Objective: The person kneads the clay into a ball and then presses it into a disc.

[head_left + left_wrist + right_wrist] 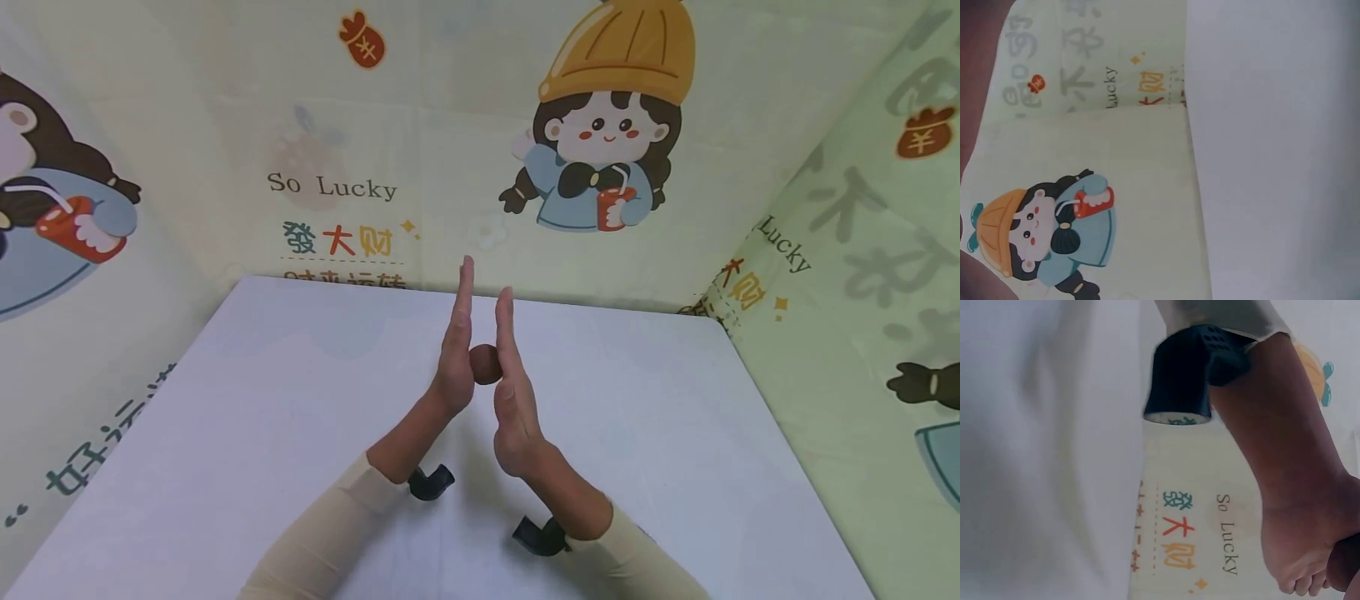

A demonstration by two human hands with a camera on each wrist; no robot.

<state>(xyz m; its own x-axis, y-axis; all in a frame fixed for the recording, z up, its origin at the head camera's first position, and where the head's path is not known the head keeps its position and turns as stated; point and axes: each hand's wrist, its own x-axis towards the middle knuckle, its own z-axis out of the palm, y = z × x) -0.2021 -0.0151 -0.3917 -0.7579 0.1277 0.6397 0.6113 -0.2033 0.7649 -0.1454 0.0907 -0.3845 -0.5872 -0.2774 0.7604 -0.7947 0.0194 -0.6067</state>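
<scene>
A small reddish-brown ball (486, 365) sits pressed between two palms above the white table. On its left side is my left hand (456, 354), fingers straight and pointing up and away. My right hand (514, 387) lies against the ball's other side, its fingers likewise straight. Neither hand curls round the ball. In the right wrist view, the left hand (1300, 547) shows with the dark ball (1344, 565) at its palm, partly cut off by the frame edge. Only strips of skin show at the left edge of the left wrist view; the ball is outside it.
The white table (300, 375) spreads beneath both arms. Printed cloth (450, 150) with cartoon figures and lettering hangs behind it and along both sides. Black wrist cameras (431, 483) are strapped under the beige sleeves (330, 533).
</scene>
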